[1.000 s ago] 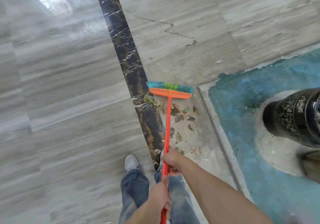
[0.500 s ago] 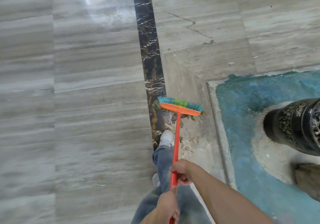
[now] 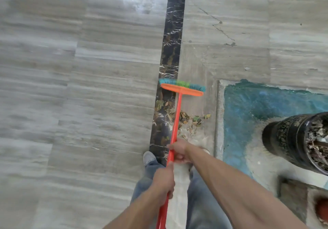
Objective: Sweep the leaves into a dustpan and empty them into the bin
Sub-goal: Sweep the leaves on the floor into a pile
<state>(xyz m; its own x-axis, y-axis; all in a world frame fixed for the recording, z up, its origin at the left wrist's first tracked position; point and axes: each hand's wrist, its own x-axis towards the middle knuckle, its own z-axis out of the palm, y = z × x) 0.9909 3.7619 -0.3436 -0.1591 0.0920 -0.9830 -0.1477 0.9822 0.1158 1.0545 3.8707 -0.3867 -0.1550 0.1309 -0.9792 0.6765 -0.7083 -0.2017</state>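
Both hands grip the orange broom [image 3: 177, 120]: right hand [image 3: 178, 151] farther, left hand [image 3: 164, 182] nearer; dry leaves [image 3: 184, 118] lie just near of its bristles on the floor [image 3: 88, 104].

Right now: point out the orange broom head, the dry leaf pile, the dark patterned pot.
orange broom head [image 3: 182, 89], head view, middle of the plastic block.
dry leaf pile [image 3: 184, 117], head view, cluster right of the handle.
dark patterned pot [image 3: 284, 136], head view, outer wall.
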